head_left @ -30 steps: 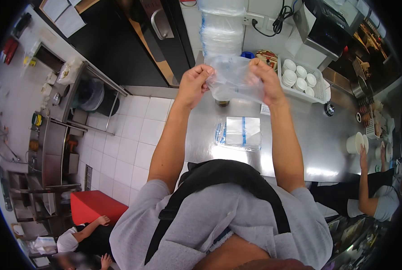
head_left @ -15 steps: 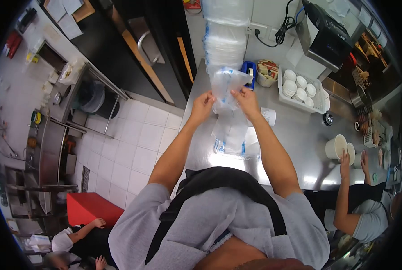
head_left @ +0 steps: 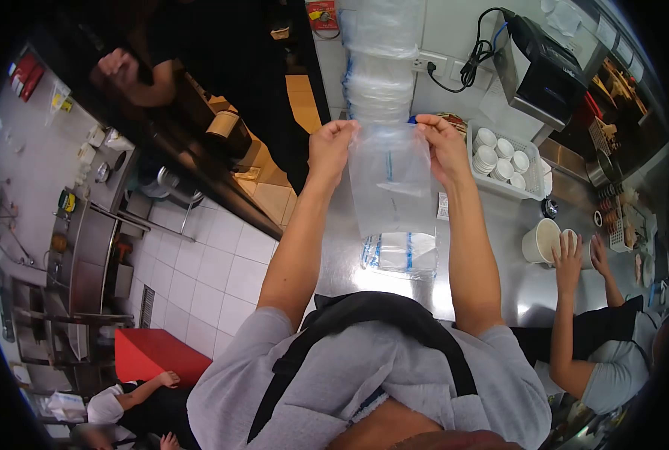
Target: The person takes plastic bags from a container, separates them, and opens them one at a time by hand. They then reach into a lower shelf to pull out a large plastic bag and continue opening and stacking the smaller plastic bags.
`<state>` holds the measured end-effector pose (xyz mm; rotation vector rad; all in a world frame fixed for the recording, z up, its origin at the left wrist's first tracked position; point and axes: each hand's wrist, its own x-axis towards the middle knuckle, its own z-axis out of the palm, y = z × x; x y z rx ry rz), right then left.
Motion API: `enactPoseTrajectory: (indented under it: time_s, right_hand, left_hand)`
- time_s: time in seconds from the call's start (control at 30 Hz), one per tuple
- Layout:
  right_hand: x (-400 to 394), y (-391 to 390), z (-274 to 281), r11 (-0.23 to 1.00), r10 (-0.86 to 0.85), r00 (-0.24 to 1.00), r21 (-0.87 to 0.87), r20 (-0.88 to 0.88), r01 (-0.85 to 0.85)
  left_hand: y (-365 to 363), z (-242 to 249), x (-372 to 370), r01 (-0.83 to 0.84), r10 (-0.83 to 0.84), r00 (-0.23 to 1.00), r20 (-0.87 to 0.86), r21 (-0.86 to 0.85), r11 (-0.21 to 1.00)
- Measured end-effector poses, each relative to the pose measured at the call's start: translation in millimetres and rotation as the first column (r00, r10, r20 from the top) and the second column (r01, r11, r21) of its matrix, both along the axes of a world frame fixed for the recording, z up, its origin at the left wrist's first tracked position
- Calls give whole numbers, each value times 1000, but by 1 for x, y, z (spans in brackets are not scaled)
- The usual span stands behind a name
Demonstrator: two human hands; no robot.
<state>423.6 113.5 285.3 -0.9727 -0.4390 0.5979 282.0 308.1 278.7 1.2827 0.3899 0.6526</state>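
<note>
A clear plastic bag (head_left: 391,180) with a blue printed stripe hangs stretched between my two hands over the counter. My left hand (head_left: 330,150) pinches its upper left corner, and my right hand (head_left: 444,150) pinches the upper right corner. Below it, flat on the metal counter, lie more clear bags (head_left: 400,253) with blue print. Just beyond my hands stands a tall stack of clear plastic (head_left: 379,75) with blue marks, against the wall. A small white printed label or cup (head_left: 443,205) is partly hidden by my right forearm.
A white basket (head_left: 535,177) of small white cups sits at the right, near a black printer (head_left: 548,79). A co-worker's hands (head_left: 568,262) are at white tubs (head_left: 538,241) on the metal counter (head_left: 492,247). At left, a person in black stands in a doorway (head_left: 229,82).
The bag, crumpled before, is now spread flat between my hands, which have moved apart and slightly up. The door at left has opened and a person now stands there.
</note>
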Motion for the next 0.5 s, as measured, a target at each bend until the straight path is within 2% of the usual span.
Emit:
enactPoseTrajectory:
  time_s: [0.07,0.17,0.2,0.23,0.27,0.37,0.47,0.5]
  right_hand:
    - [27,14,-33,991,10,1000,-134,-15,-12]
    - [-6,21,-44,943,-137,975,-325,-174,74]
    - [-2,22,-76,953,-56,981,-303,-188,-4]
    - [10,24,-131,956,25,979,-281,-202,-82]
    - [18,22,-162,952,107,971,-259,-214,-162]
    - [15,8,-156,883,30,999,-470,43,-7]
    - [3,-8,-84,968,3,934,-236,356,87]
    - [-6,-3,-65,975,-13,923,-198,384,96]
  left_hand:
    - [6,-13,20,-62,54,996,-67,-129,990]
    - [12,-59,18,-72,25,965,-259,-172,982]
    - [18,-91,19,-27,-38,945,-324,-196,980]
    - [24,-127,19,16,-103,917,-386,-223,975]
    - [28,-157,17,43,-160,907,-389,-295,955]
    - [4,-125,-4,-66,51,961,-270,-45,997]
    - [-2,-61,-17,-125,116,978,172,42,991]
    - [-4,-49,-12,-110,83,970,230,109,988]
